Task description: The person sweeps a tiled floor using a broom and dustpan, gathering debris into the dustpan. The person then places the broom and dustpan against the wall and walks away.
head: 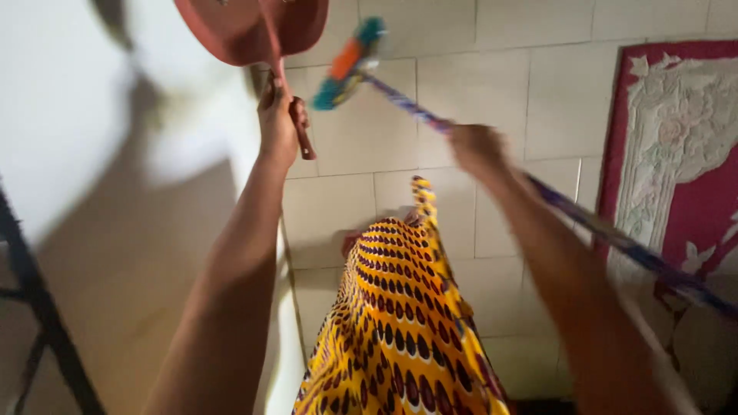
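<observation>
My left hand [278, 115] grips the handle of a reddish-brown dustpan [250, 27], held up near the white wall at the top left. My right hand [475, 146] is closed around the blue patterned stick of a broom [615, 234]; its teal and orange head [350, 65] points toward the dustpan, a little to the right of it. The right hand and broom are blurred. Both arms reach forward over my yellow patterned skirt [400, 323].
The floor is pale square tiles [477, 84]. A red and cream patterned rug [676, 154] lies at the right. A white wall [92, 154] fills the left side, with a dark metal frame [38, 307] at the lower left.
</observation>
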